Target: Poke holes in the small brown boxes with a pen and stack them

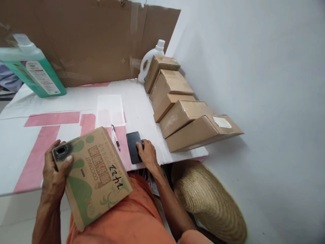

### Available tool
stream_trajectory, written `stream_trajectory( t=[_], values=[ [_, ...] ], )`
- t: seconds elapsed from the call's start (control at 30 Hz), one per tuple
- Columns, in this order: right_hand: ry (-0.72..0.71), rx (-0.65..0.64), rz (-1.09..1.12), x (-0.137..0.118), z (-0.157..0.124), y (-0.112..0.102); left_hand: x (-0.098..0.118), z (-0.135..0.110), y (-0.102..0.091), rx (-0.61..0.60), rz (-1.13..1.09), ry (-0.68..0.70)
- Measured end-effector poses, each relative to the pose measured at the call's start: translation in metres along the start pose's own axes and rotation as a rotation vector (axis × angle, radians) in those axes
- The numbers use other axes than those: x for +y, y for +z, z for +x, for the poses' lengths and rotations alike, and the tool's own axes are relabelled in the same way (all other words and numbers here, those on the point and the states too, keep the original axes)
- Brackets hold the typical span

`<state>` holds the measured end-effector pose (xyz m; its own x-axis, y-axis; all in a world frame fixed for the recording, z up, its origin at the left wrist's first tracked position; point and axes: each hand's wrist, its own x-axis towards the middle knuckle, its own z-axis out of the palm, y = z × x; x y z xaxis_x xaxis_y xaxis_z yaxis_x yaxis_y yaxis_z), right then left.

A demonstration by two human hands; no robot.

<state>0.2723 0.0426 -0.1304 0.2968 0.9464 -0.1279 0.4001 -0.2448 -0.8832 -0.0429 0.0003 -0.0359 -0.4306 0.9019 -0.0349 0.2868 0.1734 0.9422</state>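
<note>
My left hand (54, 169) grips a flat cardboard box (88, 176) by its upper left corner, thumb on the front face. Printed in green and brown with "COCONUT", the box bears a handwritten "2422" and has a dark-rimmed hole near my thumb. It is tilted, its lower end against the orange clothing on my lap. My right hand (148, 154) is closed at the right edge of a black smartphone (133, 147) lying on the table, with the thumb over its dark screen. A pen (115, 138) lies between box and phone, close to a white sheet of paper (110, 110).
Several cardboard boxes (188, 108) stand in a row along the wall at the right. Behind them is a white jug (152, 59). A green liquid bottle (42, 74) stands at the left, before a cardboard panel (96, 44). Below the table's right edge is a straw hat (208, 200).
</note>
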Motion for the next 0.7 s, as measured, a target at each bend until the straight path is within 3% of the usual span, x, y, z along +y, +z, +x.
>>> stream_trajectory(
  t=[0.3,0.37,0.43,0.5,0.53,0.6,0.7],
  values=[
    [-0.133,-0.066,-0.081,-0.008,-0.017,-0.009,-0.029,-0.002,-0.004,-0.091,-0.095,0.009],
    [-0.228,-0.253,-0.057,-0.016,-0.027,-0.014,-0.039,-0.009,-0.006,-0.081,-0.089,-0.011],
    [-0.303,-0.569,0.047,-0.022,-0.041,-0.019,-0.05,-0.023,-0.006,-0.085,-0.154,-0.035],
    [-0.333,-0.851,0.14,-0.025,-0.056,-0.02,-0.061,-0.042,-0.005,-0.145,-0.255,-0.092],
    [-0.334,-0.918,0.168,-0.026,-0.063,-0.02,-0.066,-0.052,-0.006,-0.183,-0.287,-0.124],
    [-0.328,-0.913,0.209,-0.028,-0.075,-0.018,-0.072,-0.074,-0.009,-0.228,-0.297,-0.156],
    [-0.281,-0.788,0.241,-0.043,-0.08,-0.015,-0.076,-0.094,-0.024,-0.188,-0.3,-0.152]
  ],
)
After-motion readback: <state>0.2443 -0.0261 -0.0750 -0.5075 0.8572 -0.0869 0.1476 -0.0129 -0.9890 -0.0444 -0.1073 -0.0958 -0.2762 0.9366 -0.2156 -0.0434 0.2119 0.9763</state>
